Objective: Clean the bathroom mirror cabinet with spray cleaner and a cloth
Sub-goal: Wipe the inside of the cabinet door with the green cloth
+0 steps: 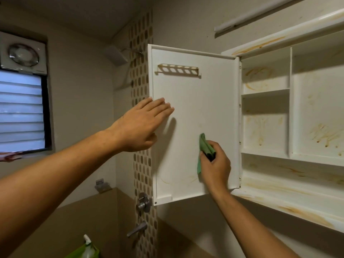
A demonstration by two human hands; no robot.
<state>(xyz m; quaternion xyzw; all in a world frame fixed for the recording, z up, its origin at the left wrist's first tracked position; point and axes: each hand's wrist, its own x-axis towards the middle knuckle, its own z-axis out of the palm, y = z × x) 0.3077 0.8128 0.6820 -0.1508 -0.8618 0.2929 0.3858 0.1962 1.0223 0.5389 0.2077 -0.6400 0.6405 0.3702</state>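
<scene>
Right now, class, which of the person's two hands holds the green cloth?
The right hand: its fingers curl round the green cloth against the open cabinet door. The left hand holds nothing, its fingers straight at the door's outer edge.

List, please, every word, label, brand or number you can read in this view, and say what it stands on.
No text is readable in this view.
Spray bottle: only its top shows at the bottom edge; no label visible.
Exhaust fan: no legible brand mark.
Cabinet door and green cloth: plain, no print.
</scene>
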